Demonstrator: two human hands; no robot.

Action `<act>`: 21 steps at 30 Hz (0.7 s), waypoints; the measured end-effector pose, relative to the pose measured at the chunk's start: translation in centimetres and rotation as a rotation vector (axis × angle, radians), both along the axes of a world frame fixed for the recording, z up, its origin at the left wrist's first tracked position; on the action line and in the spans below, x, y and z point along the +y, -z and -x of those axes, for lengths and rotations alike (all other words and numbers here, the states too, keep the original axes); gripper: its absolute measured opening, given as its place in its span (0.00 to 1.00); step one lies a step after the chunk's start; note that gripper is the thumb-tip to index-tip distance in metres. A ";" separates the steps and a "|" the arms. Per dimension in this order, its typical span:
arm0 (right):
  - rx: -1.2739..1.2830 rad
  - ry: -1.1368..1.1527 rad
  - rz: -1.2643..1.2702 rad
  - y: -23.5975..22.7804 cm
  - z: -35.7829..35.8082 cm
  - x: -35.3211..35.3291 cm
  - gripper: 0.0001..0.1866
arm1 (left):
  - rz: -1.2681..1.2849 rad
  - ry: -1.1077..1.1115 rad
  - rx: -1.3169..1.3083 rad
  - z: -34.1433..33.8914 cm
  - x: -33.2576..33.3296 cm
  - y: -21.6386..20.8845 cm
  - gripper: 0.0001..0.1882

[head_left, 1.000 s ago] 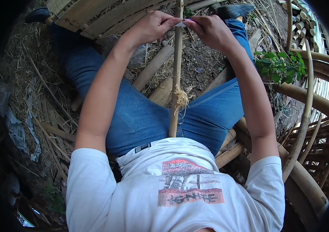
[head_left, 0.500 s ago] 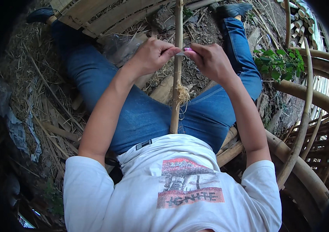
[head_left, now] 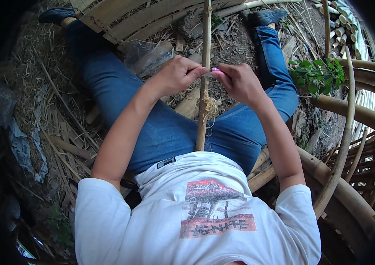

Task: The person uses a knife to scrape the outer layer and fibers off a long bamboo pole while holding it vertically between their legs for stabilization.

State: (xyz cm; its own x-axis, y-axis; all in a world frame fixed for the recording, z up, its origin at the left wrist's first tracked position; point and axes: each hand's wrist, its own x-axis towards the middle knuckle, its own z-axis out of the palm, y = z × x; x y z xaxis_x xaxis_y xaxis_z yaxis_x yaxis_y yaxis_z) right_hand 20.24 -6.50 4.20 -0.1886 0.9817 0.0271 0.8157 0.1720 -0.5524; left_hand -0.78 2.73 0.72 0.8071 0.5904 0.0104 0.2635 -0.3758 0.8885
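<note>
Left hand (head_left: 176,76) and right hand (head_left: 239,81) pinch a small pink item (head_left: 215,70) against the upright bamboo stick (head_left: 204,66); curved bamboo frame (head_left: 344,132) crowds the right, straw ground (head_left: 42,88) lies open left.

Head fisheye, looking steeply down, close

Green leafy plant (head_left: 317,75) beside curved bamboo poles (head_left: 350,112), clear plastic bag (head_left: 145,56) on straw-littered ground (head_left: 37,88)
</note>
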 end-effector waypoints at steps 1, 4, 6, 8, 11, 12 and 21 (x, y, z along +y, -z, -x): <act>0.000 0.000 0.002 -0.1 0.1 -0.3 0.17 | 0.069 0.012 0.025 0.1 -0.2 0.0 0.13; -0.005 0.019 -0.007 -0.3 0.5 -0.5 0.17 | 0.008 -0.002 0.023 0.2 -0.1 0.0 0.13; 0.024 0.029 0.013 -0.4 0.6 -0.5 0.18 | 0.054 0.006 0.024 0.2 -0.2 -0.3 0.13; 0.034 0.045 0.032 -0.3 0.5 -0.4 0.17 | 0.088 0.017 0.018 0.0 0.4 -1.1 0.13; 0.077 0.058 0.059 -0.5 0.4 -0.2 0.17 | 0.036 0.090 0.065 0.0 1.4 -2.1 0.14; 0.107 0.059 0.065 -0.7 0.3 0.1 0.17 | -0.062 0.108 0.012 -0.3 2.2 -2.2 0.13; -0.004 0.025 -0.138 -0.4 -2.9 8.3 0.17 | -0.130 0.057 -0.069 -3.7 9.0 -1.4 0.15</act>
